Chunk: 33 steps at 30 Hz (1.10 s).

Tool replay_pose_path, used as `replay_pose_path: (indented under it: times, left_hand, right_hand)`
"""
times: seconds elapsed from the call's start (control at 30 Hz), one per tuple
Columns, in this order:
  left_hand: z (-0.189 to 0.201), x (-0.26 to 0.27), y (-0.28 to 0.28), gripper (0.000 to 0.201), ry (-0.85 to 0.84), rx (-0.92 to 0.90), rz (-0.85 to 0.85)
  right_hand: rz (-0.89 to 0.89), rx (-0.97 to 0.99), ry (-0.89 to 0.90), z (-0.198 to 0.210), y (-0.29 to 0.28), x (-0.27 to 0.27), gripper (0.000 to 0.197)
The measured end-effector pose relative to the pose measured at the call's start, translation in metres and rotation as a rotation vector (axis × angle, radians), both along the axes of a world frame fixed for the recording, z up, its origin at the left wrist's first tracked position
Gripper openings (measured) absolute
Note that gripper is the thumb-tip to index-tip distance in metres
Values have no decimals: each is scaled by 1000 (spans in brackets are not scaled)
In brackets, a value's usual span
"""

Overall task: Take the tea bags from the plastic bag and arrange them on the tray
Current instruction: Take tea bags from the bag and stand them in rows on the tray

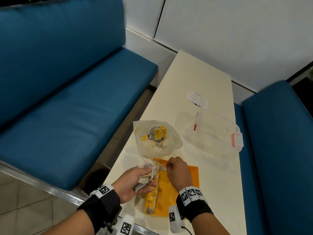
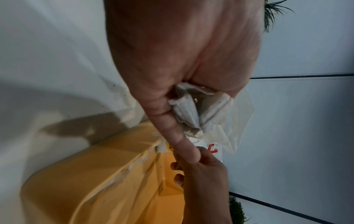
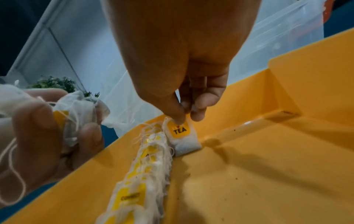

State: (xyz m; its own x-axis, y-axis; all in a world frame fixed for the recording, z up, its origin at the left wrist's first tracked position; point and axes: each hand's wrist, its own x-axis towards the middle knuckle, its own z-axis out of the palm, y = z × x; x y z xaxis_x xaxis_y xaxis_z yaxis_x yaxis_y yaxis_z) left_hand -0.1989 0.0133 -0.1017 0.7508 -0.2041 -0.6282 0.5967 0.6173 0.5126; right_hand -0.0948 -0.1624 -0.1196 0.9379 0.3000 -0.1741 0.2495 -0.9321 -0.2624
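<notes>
Right hand [image 3: 184,63] pinches one tea bag [image 3: 182,136] upright at the far end of the row [image 3: 145,169] in the yellow tray [image 1: 193,177], likely to extend it. Left hand [image 1: 135,182], at the tray's left edge, grips a bunch of tea bags [image 1: 145,173] as ready supply. Plastic bag [image 1: 157,139] lies open beyond the tray on the counter [image 1: 194,78].

In the head view, the right hand [image 1: 177,172] and wrist cover part of the yellow tray [image 1: 193,175]. The left hand [image 1: 135,182] hides most of its clutched bundle of tea bags [image 1: 146,173]. The count of tea bags inside the plastic bag [image 1: 172,145] is unclear. The bench [image 1: 211,192] is cut off below.
</notes>
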Motion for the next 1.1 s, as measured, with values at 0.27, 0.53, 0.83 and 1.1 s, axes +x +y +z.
replay_pose_path:
  times: [0.27, 0.53, 0.83, 1.1]
  left_hand:
    - [0, 3, -1, 36, -42, 15, -60]
    - [-2, 6, -1, 36, -35, 25, -58]
    - [-1, 8, -1, 36, -29, 34, -58]
    - [3, 11, 0, 39, -47, 31, -76]
  right_hand:
    - [-64, 188, -19, -4, 5, 4, 8]
    - [-103, 143, -29, -1, 10, 9, 5]
    - [-89, 38, -22, 5, 17, 8, 6]
    - [-179, 253, -25, 24, -2, -2, 11]
